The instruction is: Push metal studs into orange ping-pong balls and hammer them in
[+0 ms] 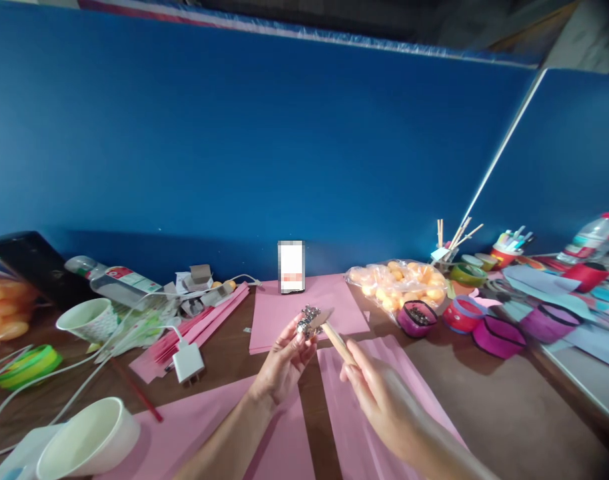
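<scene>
My left hand [283, 363] is raised over the table, its fingertips pinched round a small shiny silver cluster [307, 320] that looks like metal clips or beads. My right hand [374, 390] is closed on a wooden-handled knife [334, 333]. The knife's metal blade points up and left and touches the silver cluster. Both hands hover above sheets of pink paper [304, 310] spread on the brown table [484, 407].
A white paper cup [87, 440] stands at front left and a patterned cup [87, 320] behind it. A white charger [187, 360], cables, a lying bottle [112, 277], a bag of orange balls [402, 280], coloured tape rolls [464, 313] and a phone [291, 267] against the blue partition surround the work area.
</scene>
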Tool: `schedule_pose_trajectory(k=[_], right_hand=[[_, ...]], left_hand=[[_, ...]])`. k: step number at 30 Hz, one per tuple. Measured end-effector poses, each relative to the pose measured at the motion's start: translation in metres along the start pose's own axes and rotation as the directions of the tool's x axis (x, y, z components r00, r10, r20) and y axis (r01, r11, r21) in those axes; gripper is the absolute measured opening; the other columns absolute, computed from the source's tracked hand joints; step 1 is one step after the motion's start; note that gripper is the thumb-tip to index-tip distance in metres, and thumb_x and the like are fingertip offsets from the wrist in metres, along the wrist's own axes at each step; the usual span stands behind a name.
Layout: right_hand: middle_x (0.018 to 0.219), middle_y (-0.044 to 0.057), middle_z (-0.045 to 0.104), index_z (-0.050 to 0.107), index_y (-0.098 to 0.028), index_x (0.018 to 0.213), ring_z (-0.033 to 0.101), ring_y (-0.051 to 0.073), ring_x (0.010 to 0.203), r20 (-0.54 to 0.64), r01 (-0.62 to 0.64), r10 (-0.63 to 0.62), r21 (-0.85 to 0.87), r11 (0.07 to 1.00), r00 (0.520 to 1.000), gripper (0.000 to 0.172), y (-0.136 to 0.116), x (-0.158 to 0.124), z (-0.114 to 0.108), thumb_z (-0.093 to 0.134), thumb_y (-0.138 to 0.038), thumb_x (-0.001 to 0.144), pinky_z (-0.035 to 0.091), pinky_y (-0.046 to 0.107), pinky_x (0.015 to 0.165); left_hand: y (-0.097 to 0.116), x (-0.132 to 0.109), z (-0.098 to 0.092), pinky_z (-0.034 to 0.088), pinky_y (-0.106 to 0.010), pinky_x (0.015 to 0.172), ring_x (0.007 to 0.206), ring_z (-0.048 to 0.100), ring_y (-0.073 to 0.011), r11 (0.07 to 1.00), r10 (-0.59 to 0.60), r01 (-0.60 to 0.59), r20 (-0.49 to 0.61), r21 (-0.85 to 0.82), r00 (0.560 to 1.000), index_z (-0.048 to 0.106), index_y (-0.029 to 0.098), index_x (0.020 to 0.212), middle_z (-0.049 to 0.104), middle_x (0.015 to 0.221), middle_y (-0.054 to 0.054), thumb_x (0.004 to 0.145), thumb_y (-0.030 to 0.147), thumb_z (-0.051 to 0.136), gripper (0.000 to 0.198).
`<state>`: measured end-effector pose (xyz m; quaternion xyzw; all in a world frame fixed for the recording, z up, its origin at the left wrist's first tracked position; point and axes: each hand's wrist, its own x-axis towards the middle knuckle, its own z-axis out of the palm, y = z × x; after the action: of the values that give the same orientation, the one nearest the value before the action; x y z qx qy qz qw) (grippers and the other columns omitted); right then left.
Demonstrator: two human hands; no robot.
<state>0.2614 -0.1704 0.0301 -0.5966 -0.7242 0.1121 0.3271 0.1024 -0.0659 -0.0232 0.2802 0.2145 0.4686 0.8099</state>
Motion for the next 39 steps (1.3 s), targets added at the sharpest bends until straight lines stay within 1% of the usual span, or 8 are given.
schedule_pose_trajectory(k=[4,7,11,15,19,24,33,39], right_hand=[[0.079,0.006,0.066,0.038,-0.018,0.127,0.062,0.017,0.064,-0.034,-0.013,0.013,0.024,1.000,0.999,0.038,-0.001,0.000,-0.002,0.030,-0.025,0.090,0.051,0.028,0.058],[0.079,0.005,0.066,0.037,-0.019,0.129,0.061,0.015,0.059,-0.007,-0.023,0.023,0.047,0.999,1.000,0.038,0.001,-0.002,-0.001,0.031,-0.026,0.091,0.050,0.026,0.057],[0.086,0.008,0.066,0.034,-0.017,0.130,0.062,0.018,0.073,-0.085,0.040,-0.037,0.033,0.999,0.996,0.040,0.007,-0.006,0.005,0.032,-0.027,0.091,0.051,0.029,0.065],[0.083,0.007,0.066,0.037,-0.018,0.127,0.063,0.017,0.069,-0.041,0.015,-0.014,0.031,0.999,0.999,0.036,0.006,-0.005,0.005,0.031,-0.026,0.092,0.051,0.028,0.064],[0.088,0.007,0.065,0.034,-0.018,0.129,0.063,0.018,0.079,-0.050,0.006,-0.003,0.055,0.998,0.999,0.038,0.002,-0.001,0.000,0.031,-0.024,0.091,0.051,0.029,0.069],[0.080,0.006,0.066,0.036,-0.015,0.126,0.062,0.017,0.065,0.031,-0.023,0.023,0.000,1.000,0.999,0.037,0.005,0.002,0.003,0.028,-0.025,0.092,0.049,0.027,0.057],[0.081,0.007,0.066,0.035,-0.014,0.126,0.062,0.017,0.066,-0.022,0.031,-0.032,-0.019,0.999,0.999,0.037,0.010,0.000,0.009,0.029,-0.024,0.091,0.049,0.028,0.059],[0.079,0.006,0.065,0.035,-0.014,0.126,0.061,0.017,0.063,0.003,0.011,-0.011,0.012,1.000,1.000,0.037,0.009,0.000,0.006,0.029,-0.023,0.091,0.048,0.027,0.055]], left_hand=[[0.001,-0.001,0.002,0.047,-0.026,0.082,0.088,0.062,-0.0146,1.000,-0.014,0.014,-0.012,0.012,1.000,0.052,0.026,0.118,0.064,0.096,-0.003,0.069,0.016,0.068,0.053],[0.002,-0.001,0.004,0.046,-0.026,0.084,0.091,0.061,-0.0152,1.000,0.000,0.000,0.013,0.010,1.000,0.056,0.023,0.108,0.062,0.100,-0.004,0.069,0.017,0.068,0.042],[0.000,0.000,0.004,0.044,-0.027,0.086,0.092,0.060,-0.0150,0.999,0.039,-0.039,0.078,0.007,0.996,0.057,0.021,0.099,0.061,0.100,-0.004,0.071,0.014,0.066,0.031],[0.000,0.000,0.002,0.045,-0.027,0.086,0.091,0.060,-0.0136,0.999,0.041,-0.041,0.088,-0.006,0.995,0.054,0.023,0.102,0.062,0.099,-0.002,0.073,0.012,0.063,0.032],[0.001,-0.001,0.002,0.049,-0.025,0.079,0.093,0.061,-0.0164,0.999,-0.022,0.020,0.049,0.040,0.999,0.052,0.024,0.109,0.062,0.101,-0.003,0.074,0.014,0.063,0.038],[-0.001,-0.001,0.002,0.048,-0.021,0.082,0.095,0.061,-0.0161,0.999,0.012,-0.014,0.042,0.030,0.999,0.056,0.022,0.109,0.062,0.105,-0.003,0.071,0.011,0.065,0.040],[-0.001,-0.001,0.001,0.045,-0.022,0.088,0.096,0.061,-0.0157,1.000,0.015,-0.016,0.045,0.026,0.999,0.056,0.021,0.113,0.065,0.104,-0.003,0.072,0.010,0.064,0.044],[0.000,0.000,0.000,0.044,-0.024,0.090,0.094,0.062,-0.0165,1.000,-0.008,0.008,0.014,0.007,1.000,0.056,0.019,0.113,0.066,0.103,-0.005,0.075,0.015,0.063,0.039]])
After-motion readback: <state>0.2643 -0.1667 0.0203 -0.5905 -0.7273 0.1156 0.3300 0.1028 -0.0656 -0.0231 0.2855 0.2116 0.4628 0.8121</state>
